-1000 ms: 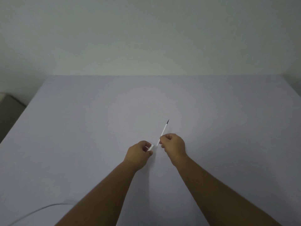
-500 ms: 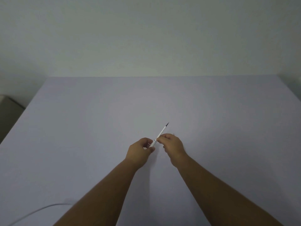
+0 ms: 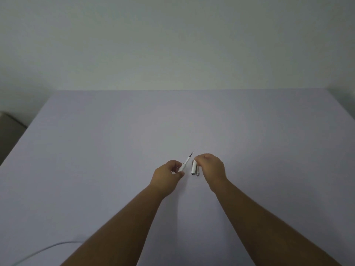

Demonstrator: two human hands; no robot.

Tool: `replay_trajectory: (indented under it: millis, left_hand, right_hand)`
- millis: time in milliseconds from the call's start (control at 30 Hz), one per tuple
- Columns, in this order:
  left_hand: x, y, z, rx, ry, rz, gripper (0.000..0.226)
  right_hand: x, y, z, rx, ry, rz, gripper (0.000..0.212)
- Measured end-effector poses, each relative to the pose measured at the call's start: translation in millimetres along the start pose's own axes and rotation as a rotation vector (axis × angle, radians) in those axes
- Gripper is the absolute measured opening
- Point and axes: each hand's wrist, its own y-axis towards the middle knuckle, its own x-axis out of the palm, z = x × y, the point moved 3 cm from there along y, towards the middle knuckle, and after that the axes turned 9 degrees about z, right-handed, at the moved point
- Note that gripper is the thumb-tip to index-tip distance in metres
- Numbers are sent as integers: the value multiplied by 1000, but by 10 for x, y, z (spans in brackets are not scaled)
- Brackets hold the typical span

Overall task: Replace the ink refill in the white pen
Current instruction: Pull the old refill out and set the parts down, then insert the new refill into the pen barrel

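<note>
My left hand (image 3: 166, 176) pinches the lower end of a thin white pen piece with a dark tip (image 3: 186, 162), which points up and away to the right. Just right of it, my right hand (image 3: 210, 167) has its fingertips on the top end of a short white pen barrel (image 3: 194, 167). A thin greyish piece (image 3: 197, 170) lies right beside the barrel. Both short pieces point toward me over the pale table (image 3: 115, 150). Whether they rest on the table or hang from the fingers I cannot tell.
A white cable (image 3: 42, 250) curves across the table's near left corner. The table's left edge drops off toward a dark object (image 3: 9, 131) at the far left. A plain wall stands behind the table.
The hands have separated. My left hand now holds the dark-tipped piece alone, and my right hand has moved right with the short white barrel, which was not visible before.
</note>
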Motion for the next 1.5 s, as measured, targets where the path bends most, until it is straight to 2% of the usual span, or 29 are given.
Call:
replay_trajectory:
  millis: [67,133,233,333,467,533,567,600,667,767,833,1100,1200,1300,1500]
  left_hand:
    - [-18,-2,-16,-8,-3,-12,16]
    - [-32,-13,-27,-11,-7,-28,24]
    - [-43,-29,-42,-15,-6,-41,28]
    - [-47,-33,-43,-15,1,-44,26]
    - [-42,-31,-61,-26,-21,-52,26]
    - [-45,-36,-67,-27,-18,-58,26]
    - [-47,-39,-64,-25,-14,-63,25]
    - [-53,-41,-60,-21,-12,-67,25]
    - [-61,-40,-40,-13,-2,-70,24]
    - [-67,-48,3,5,19,-73,24]
    - [-69,-59,31,17,30,-73,23]
    - [-84,-100,88,48,37,-64,25]
    - [-85,-115,102,49,32,-58,26]
    - [-78,-124,105,53,42,-57,25]
    - [-79,-135,105,56,36,-55,25]
  right_hand:
    - [-43,38,39,-99,-297,33,18]
    - [-8,31,85,-146,-481,5,17]
    - [76,29,137,-196,-637,4,21]
    - [86,39,161,-190,-652,32,24]
    - [59,18,181,-154,-603,45,23]
    - [23,28,149,-123,-519,70,15]
    - [4,36,120,-114,-451,79,17]
    - [-4,44,82,-109,-391,78,29]
    - [-31,56,-6,-34,-175,71,36]
    - [-56,37,-144,141,226,35,18]
    - [-55,33,-214,174,343,-9,12]
    - [-79,-15,-278,177,381,-55,3]
    - [-85,-24,-278,177,372,-61,9]
    - [-93,-33,-284,180,394,-39,1]
    - [-109,-49,-292,154,377,-58,11]
